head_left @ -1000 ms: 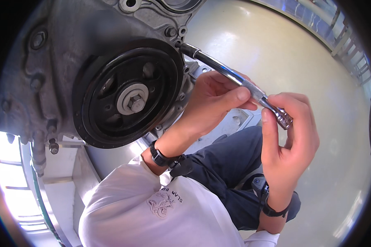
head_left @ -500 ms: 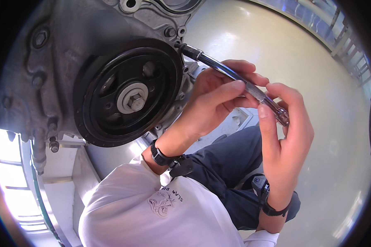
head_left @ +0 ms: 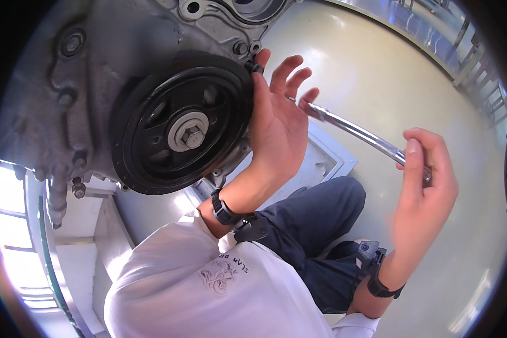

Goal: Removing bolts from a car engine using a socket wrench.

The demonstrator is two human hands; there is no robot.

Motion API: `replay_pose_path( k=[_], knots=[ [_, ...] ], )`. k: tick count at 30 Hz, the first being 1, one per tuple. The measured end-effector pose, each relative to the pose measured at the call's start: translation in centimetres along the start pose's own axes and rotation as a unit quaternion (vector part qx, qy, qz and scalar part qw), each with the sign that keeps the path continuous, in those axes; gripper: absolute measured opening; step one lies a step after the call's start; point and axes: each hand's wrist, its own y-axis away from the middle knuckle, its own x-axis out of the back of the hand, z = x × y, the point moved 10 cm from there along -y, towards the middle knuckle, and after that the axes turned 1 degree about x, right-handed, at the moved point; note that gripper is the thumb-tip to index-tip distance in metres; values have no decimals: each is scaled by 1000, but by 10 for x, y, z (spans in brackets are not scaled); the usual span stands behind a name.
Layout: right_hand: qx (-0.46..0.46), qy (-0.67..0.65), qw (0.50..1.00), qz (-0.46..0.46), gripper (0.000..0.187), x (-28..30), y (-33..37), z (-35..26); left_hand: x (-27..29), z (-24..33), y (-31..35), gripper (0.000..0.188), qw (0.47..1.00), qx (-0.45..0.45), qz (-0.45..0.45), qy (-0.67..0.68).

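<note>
My left hand (head_left: 279, 124) is raised at the right edge of the black crankshaft pulley (head_left: 146, 132). Its thumb and index finger close on a small dark cylindrical piece (head_left: 254, 67) at the engine's side; the other fingers are spread. Whether that piece is a socket or a bolt head cannot be made out. My right hand (head_left: 428, 174) grips the far end of a chrome socket wrench bar (head_left: 366, 137), partly covering that end. The bar's other end points at my left hand, beside its fingertips and apart from the dark piece.
The grey metal engine casing (head_left: 73, 118) with several bolts fills the upper left. A hex bolt (head_left: 192, 137) sits at the pulley's centre. Below my left hand is a light grey panel (head_left: 329, 155). Metal racks (head_left: 479, 73) stand at the far right.
The bar has come away from the dark piece and moved right with my right hand. My left hand has let go of the bar and moved up to the dark piece.
</note>
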Motion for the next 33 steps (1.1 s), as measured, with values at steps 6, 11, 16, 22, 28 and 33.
replay_pose_path(
  k=[6, 11, 16, 22, 28, 33],
  knots=[
    [-34, 29, 999, 7, 8, 2, -3, 10, 18, 4, -8, 28, 998, -32, 57, -3],
    [-88, 0, 996, 3, 10, 7, -6, 16, 9, 0, -6, 26, 998, 15, 16, 66],
    [-57, 17, 998, 34, 11, 11, -8, 17, -5, 2, -8, 28, 994, -6, -52, 100],
    [-92, -32, 995, 33, 12, 11, -4, 20, 3, -8, -4, 35, 995, 11, -57, 75],
    [-74, -115, 981, 139, 16, 24, -1, 14, 24, -41, 32, 48, 994, 61, -10, -91],
    [-58, -258, 961, 77, 11, -25, 12, 5, -28, -29, 22, 43, 985, 91, -142, -43]
  ],
)
